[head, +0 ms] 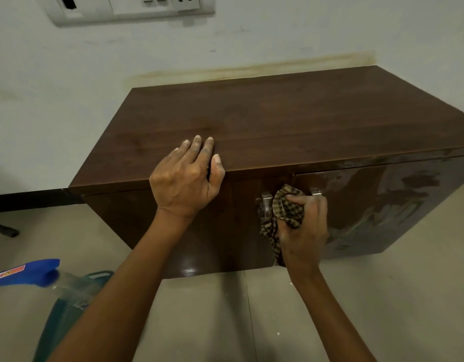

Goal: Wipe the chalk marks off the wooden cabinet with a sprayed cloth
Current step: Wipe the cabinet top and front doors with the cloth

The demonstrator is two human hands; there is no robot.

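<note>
A low dark wooden cabinet (291, 121) stands against the wall, its two front doors shut. My left hand (186, 178) rests flat on the top's front edge, fingers spread, holding nothing. My right hand (304, 226) is bunched around a brown checked cloth (288, 205) and presses it against the front between the two metal door handles (266, 205). Smeared whitish chalk marks (398, 205) cover the right door. The left door looks dark and glossy.
A clear spray bottle with a blue trigger head (32, 273) stands at the lower left, beside a teal plastic basket (66, 309). The floor is grey tile. A switch and socket panel (131, 6) sits on the wall above.
</note>
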